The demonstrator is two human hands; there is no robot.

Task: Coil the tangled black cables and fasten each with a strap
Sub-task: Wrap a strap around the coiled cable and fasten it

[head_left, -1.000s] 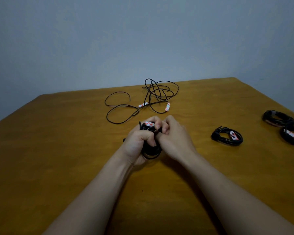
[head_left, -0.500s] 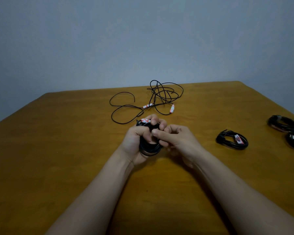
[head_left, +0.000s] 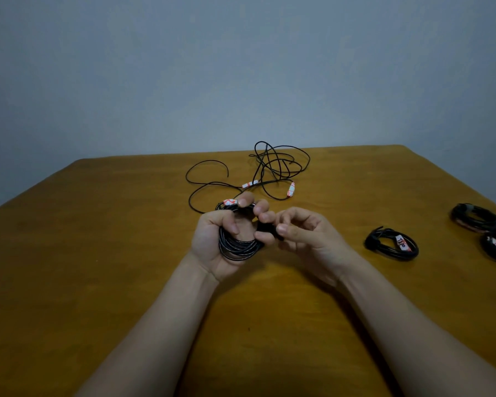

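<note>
The left hand (head_left: 212, 245) grips the coil (head_left: 236, 246) while the right hand (head_left: 308, 239) pinches the strap (head_left: 268, 229); a slipped pinch could let the loops spring apart.

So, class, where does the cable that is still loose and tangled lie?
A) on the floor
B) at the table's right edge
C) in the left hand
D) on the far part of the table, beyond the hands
D: the tangled cable sprawls on the table beyond the left hand, which grips a wound coil, and the right hand; tied bundles lie to the right.
</note>
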